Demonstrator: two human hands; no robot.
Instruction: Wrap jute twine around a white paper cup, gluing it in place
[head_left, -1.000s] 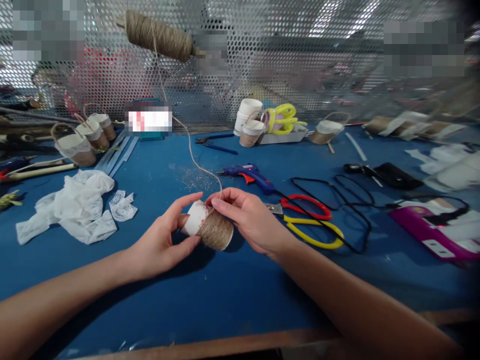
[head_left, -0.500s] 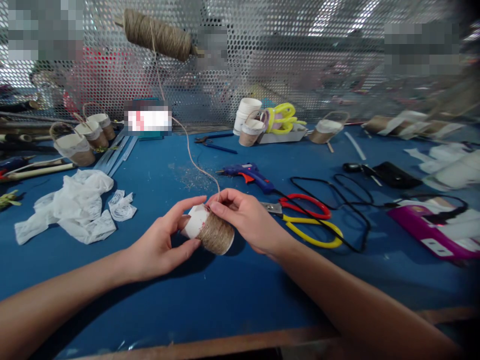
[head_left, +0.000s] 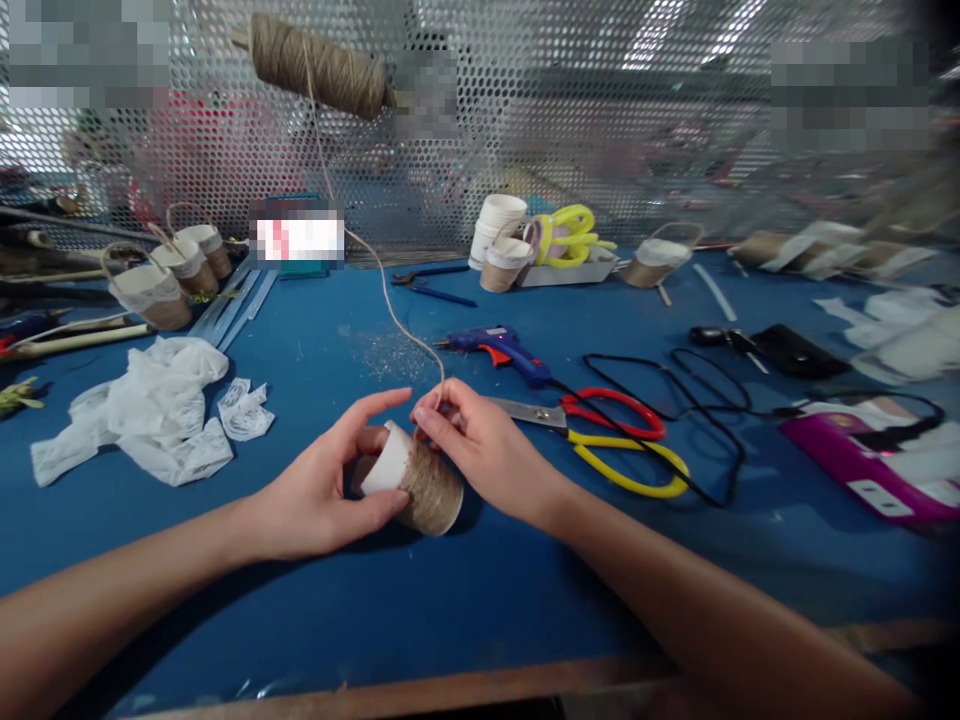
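A white paper cup [head_left: 431,490], its lower part wrapped in brown twine, lies tilted on its side low over the blue table. My left hand [head_left: 330,485] grips it by the bare white end, thumb along the near side and index finger raised off it. Just above the wrapped part, my right hand [head_left: 480,440] pinches the loose twine [head_left: 405,330] between thumb and fingers. That strand runs up in a slack curve to a twine spool [head_left: 319,65] hung on the perforated metal panel.
A blue glue gun [head_left: 502,350] lies beyond my right hand, with scissors [head_left: 622,440] and a black cord nearby. White lace [head_left: 142,410] is heaped at left. Finished-looking small baskets [head_left: 154,295] stand at back left. A purple power strip [head_left: 862,465] sits at right.
The cup has tilted and dropped slightly toward me. My right hand has lifted a little off its surface with the twine, and my left index finger has straightened away from the cup.
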